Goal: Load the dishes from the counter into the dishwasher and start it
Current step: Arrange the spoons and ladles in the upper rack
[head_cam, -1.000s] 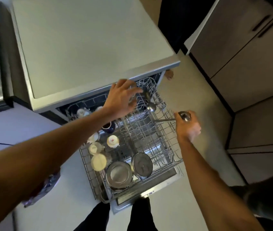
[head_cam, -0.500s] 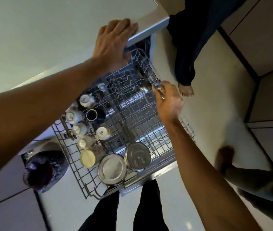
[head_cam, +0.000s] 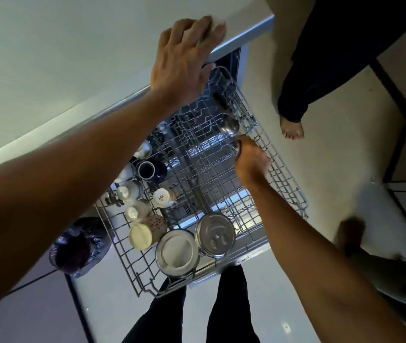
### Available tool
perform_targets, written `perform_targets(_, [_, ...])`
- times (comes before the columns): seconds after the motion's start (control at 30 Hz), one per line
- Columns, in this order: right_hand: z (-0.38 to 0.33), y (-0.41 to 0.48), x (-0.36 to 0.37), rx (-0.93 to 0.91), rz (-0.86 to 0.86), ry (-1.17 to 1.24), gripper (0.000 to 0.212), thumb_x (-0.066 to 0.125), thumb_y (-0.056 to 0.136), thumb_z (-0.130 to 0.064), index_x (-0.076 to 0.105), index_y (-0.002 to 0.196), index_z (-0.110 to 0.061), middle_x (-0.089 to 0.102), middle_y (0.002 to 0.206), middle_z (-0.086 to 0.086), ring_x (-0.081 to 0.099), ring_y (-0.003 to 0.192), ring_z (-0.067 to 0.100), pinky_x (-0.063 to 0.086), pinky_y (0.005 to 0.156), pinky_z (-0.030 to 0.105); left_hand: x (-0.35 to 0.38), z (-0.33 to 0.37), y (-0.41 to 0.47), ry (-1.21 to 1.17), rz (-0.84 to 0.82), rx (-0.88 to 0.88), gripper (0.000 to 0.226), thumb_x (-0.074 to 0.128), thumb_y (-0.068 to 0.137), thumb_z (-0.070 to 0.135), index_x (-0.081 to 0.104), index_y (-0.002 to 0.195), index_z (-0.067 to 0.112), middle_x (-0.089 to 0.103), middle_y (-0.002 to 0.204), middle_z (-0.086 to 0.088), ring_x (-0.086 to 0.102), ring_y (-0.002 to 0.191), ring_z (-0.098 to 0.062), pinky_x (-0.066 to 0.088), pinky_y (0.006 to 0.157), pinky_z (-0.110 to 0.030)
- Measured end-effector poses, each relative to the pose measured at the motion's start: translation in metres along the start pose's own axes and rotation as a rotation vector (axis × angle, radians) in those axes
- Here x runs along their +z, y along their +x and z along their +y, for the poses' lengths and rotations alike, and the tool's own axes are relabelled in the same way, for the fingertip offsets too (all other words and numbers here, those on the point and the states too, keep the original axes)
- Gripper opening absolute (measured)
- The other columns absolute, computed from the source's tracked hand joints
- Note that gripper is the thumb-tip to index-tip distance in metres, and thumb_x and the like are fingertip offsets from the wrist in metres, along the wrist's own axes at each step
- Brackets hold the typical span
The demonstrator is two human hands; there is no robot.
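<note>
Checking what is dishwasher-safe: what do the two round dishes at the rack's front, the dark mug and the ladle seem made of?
Front round dish and the round dish beside it: likely stainless steel, dull grey faces with bright reflective rims. Dark mug: probably glazed ceramic, glossy navy with a pale rim. Ladle in the right hand's grip: polished metal, its bowl mirror-bright.
</note>
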State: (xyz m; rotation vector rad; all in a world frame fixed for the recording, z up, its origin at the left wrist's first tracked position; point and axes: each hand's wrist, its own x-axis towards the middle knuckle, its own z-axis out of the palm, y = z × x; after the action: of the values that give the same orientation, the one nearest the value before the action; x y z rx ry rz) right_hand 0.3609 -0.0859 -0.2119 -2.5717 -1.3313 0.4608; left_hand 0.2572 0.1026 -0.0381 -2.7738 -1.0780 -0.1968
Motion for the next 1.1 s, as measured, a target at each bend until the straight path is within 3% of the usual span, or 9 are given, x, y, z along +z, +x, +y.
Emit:
perform_targets(0.17, [0.001,0.022,0.005,-0.006,-0.204,-0.244,0.029,0.069,0.093,-0.022,0.058,0.118,-0.012,0.070,0.091,0.011,0.070,0.076,0.026,0.060,0.065,0.037,0.003,0.000,0.000,0.020,0.023,-0.005,0.064,0.050,0.095,0.038,0.025,0.153,0.026,0.034,0.155,-0.003,0.035,0.137,-0.031,0.031,0.106,-0.041])
perform_targets(0.33, [-0.008,0.032,0.009,-0.002,-0.309,-0.301,0.023,0.061,0.097,-0.026,0.061,0.114,-0.011,0.068,0.093,0.013,0.069,0.082,0.028,0.059,0.070,0.038,0.005,-0.001,0.000,0.030,0.027,-0.004,0.063,0.049,0.094,0.038,0.027,0.152,0.025,0.035,0.155,-0.004,0.036,0.138,-0.030,0.031,0.106,-0.040])
perform_targets(0.47, [-0.011,0.035,0.010,0.014,-0.311,-0.289,0.022,0.059,0.097,-0.025,0.060,0.115,-0.012,0.066,0.091,0.011,0.064,0.079,0.026,0.047,0.060,0.034,0.006,-0.001,-0.001,0.044,0.034,0.001,0.063,0.047,0.094,0.039,0.027,0.152,0.025,0.036,0.155,-0.004,0.037,0.137,-0.031,0.032,0.106,-0.040])
perform_targets(0.6, [-0.010,0.036,0.008,0.016,-0.305,-0.235,0.026,0.056,0.097,-0.024,0.053,0.121,-0.015,0.063,0.091,0.010,0.056,0.074,0.024,0.045,0.057,0.032,0.005,-0.001,-0.001,0.056,-0.002,-0.009,0.064,0.043,0.095,0.041,0.024,0.154,0.025,0.033,0.156,-0.003,0.034,0.139,-0.030,0.030,0.107,-0.039])
perform_targets(0.8, [-0.012,0.034,0.005,0.052,-0.302,-0.162,0.030,0.060,0.096,-0.032,0.056,0.121,-0.015,0.064,0.089,0.007,0.054,0.070,0.020,0.028,0.045,0.024,0.001,0.000,-0.001,0.050,-0.021,-0.013,0.063,0.041,0.095,0.042,0.025,0.154,0.026,0.033,0.156,-0.002,0.034,0.139,-0.029,0.031,0.106,-0.039])
perform_targets(1.1, [-0.005,0.012,-0.014,-0.005,-0.161,-0.028,0.028,0.061,0.094,-0.031,0.062,0.118,-0.016,0.067,0.093,0.006,0.066,0.080,0.022,0.059,0.069,0.037,-0.006,0.002,-0.003,-0.008,-0.061,-0.055,0.061,0.043,0.094,0.045,0.029,0.151,0.030,0.035,0.154,0.003,0.035,0.138,-0.027,0.030,0.105,-0.037])
